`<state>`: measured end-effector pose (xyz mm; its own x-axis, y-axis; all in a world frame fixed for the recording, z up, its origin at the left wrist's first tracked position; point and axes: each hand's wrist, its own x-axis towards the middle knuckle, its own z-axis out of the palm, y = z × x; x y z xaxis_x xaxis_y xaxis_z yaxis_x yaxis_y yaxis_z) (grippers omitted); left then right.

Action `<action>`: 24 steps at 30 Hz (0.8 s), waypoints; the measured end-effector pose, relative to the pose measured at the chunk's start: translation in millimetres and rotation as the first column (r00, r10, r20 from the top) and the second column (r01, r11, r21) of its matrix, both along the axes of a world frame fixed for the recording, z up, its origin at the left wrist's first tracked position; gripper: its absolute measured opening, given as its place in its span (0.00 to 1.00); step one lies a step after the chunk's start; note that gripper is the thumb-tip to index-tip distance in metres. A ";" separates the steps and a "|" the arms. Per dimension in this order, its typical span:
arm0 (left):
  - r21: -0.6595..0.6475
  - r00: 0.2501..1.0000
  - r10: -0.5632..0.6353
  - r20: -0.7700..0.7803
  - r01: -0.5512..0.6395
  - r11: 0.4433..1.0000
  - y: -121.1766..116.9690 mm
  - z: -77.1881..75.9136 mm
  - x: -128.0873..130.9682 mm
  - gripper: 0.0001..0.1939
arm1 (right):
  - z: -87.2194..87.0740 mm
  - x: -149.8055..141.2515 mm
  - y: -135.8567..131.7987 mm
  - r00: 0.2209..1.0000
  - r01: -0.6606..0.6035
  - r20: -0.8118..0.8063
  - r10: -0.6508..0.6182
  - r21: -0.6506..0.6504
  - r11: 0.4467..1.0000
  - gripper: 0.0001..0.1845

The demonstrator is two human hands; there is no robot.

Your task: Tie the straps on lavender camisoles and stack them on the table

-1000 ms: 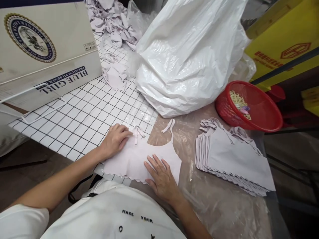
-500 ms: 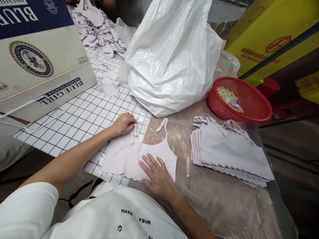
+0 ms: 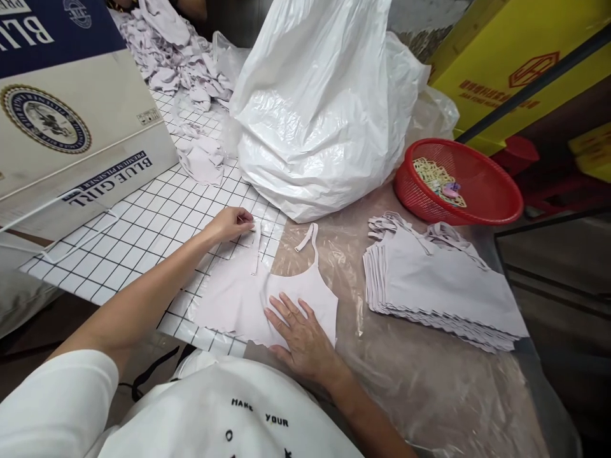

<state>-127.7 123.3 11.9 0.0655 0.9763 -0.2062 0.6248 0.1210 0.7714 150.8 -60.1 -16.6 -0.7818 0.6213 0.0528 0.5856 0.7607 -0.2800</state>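
A pale lilac camisole top point(image 3: 300, 286) lies flat in front of me, partly on the grid-patterned sheet and partly on clear plastic. My right hand point(image 3: 300, 334) rests on its lower body with the fingers spread. At the garment's upper left, my left hand point(image 3: 233, 224) is closed in a pinch at the upper end of one shoulder strap point(image 3: 256, 251), whose lower end lies on the cloth. The other strap point(image 3: 314, 245) curls loosely at the upper right, untouched. The tips of my left fingers are partly hidden.
A neat stack of similar tops point(image 3: 439, 280) lies to the right, below a red basket point(image 3: 487, 191) holding small pale pieces. A large white plastic bag point(image 3: 319, 127) stands behind. On the left is a beer carton point(image 3: 95, 121), with a heap of lilac garments point(image 3: 172, 51) beyond it.
My left hand has moved slightly up and away with the strap, which now lies straighter. My right hand stays flat on the top. The whole view has shifted a little.
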 end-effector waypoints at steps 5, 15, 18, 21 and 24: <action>0.454 0.942 0.022 -0.334 0.140 0.880 -64.1 0.7 1.0 0.25 | 1.9 16.0 -8.6 0.997 0.074 -0.020 -0.073 0.041 0.996 0.32; 0.394 0.803 -0.148 -0.577 0.433 0.811 -182.4 -45.6 -30.9 0.33 | 6.7 55.6 -26.4 0.953 0.302 0.005 -0.302 -0.011 0.953 0.31; 0.442 0.813 -0.143 -0.564 0.443 0.780 -172.7 -33.6 -15.4 0.31 | 17.1 59.6 1.5 0.862 0.488 -0.142 -0.487 -0.034 0.872 0.26; 0.479 0.796 -0.306 -0.522 0.570 0.667 -153.1 -23.2 35.5 0.25 | 26.5 53.7 49.6 0.707 0.666 -0.234 -0.667 -0.098 0.740 0.19; 0.474 0.711 -0.531 -0.461 0.703 0.530 -127.9 -24.8 96.8 0.22 | 30.1 40.1 97.7 0.625 0.745 -0.102 -0.774 -0.221 0.630 0.12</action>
